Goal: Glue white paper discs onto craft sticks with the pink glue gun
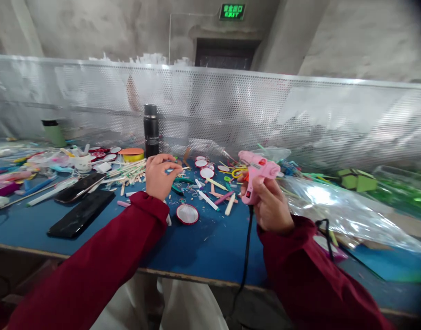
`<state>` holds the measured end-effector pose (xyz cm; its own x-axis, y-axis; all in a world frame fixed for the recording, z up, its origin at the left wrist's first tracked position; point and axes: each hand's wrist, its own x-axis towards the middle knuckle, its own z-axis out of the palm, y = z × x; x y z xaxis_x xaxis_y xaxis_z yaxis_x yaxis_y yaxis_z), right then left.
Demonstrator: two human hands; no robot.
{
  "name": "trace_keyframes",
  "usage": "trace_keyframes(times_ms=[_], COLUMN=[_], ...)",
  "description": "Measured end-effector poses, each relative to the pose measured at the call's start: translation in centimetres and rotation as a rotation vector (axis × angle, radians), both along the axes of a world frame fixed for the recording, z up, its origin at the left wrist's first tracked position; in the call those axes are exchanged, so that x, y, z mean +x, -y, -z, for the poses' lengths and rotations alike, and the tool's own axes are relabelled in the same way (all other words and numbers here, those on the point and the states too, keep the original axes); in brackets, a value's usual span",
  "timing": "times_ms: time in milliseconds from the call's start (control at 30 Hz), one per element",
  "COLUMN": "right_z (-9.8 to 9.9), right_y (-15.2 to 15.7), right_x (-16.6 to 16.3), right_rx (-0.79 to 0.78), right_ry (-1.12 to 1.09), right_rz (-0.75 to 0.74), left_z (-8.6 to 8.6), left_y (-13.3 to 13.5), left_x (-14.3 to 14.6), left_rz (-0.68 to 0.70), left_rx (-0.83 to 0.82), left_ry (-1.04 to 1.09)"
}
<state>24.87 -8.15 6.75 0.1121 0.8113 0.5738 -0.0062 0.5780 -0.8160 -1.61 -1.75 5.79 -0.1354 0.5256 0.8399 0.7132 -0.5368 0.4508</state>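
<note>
My right hand (270, 206) grips the handle of a pink hot glue gun (257, 172), nozzle pointing left, its black cord (246, 247) hanging over the table's front edge. My left hand (160, 174) is raised above the blue table (210, 247) with fingers pinched on a thin stick-like piece (181, 169); what it is stays unclear. Between and beyond the hands lie several coloured sticks (210, 199) and small red-rimmed round lids (187, 214). Both sleeves are dark red.
A black flask (151, 129) stands at the back by a perforated metal screen (265, 110). Two dark phones (80, 213) lie at the left among craft clutter. A clear plastic bag (334, 206) and green pieces (357, 180) fill the right.
</note>
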Motion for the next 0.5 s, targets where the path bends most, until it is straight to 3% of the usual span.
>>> trace_keyframes(times_ms=[100, 233, 367, 500], right_z=[-1.4, -2.3, -0.8, 1.7], right_y=[1.6, 3.6, 4.7, 5.2], right_x=[3.4, 7.0, 7.8, 7.4], right_rx=[-0.027, -0.102, -0.160, -0.286], right_ry=[0.236, 0.756, 1.155, 1.267], right_rz=[0.114, 0.224, 0.260, 0.261], left_z=[0.1, 0.1, 0.2, 0.3], left_y=[-0.1, 0.3, 0.6, 0.5], left_x=[-0.1, 0.1, 0.4, 0.6], left_rz=[0.016, 0.042, 0.066, 0.113], left_rx=[0.002, 0.008, 0.012, -0.030], left_ry=[0.001, -0.008, -0.012, -0.015])
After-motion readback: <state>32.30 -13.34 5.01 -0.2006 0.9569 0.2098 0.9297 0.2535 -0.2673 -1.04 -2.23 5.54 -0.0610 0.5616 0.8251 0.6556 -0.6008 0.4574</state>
